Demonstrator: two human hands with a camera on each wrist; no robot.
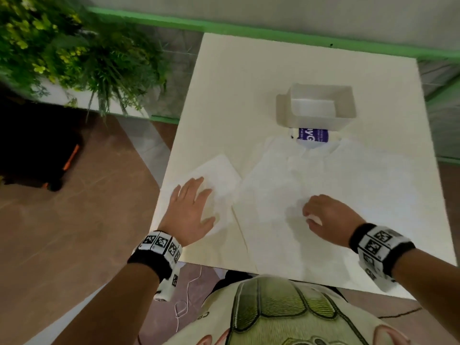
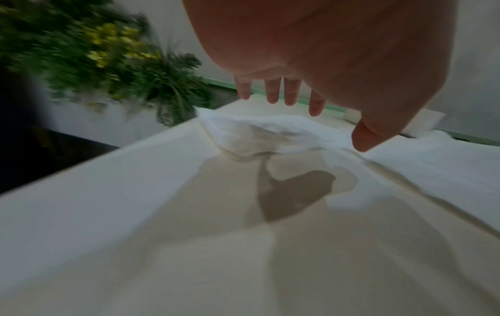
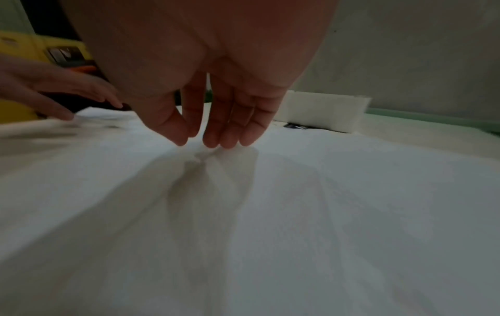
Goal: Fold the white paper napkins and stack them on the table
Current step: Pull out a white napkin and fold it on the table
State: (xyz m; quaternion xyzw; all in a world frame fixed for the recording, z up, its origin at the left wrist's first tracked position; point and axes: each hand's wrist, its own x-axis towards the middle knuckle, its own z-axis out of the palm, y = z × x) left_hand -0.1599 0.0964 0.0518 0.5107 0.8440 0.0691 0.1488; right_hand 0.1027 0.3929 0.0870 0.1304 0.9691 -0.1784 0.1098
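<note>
A folded white napkin (image 1: 219,173) lies at the table's left side. My left hand (image 1: 199,195) is spread flat over its near half, fingers straight; in the left wrist view the left hand (image 2: 297,111) hovers just above the folded napkin (image 2: 257,134). A large unfolded napkin (image 1: 286,180) is spread across the middle of the table. My right hand (image 1: 308,212) arches over it. In the right wrist view the right hand (image 3: 205,143) points its fingertips down at the unfolded napkin (image 3: 297,192), thumb and forefinger nearly together, with no paper visibly between them.
A white open box (image 1: 346,103) holding more napkins stands at the back of the cream table (image 1: 224,95), with a purple-labelled packet (image 1: 314,137) in front of it. A green plant (image 1: 74,51) stands left of the table. A black bag (image 1: 37,158) lies on the floor.
</note>
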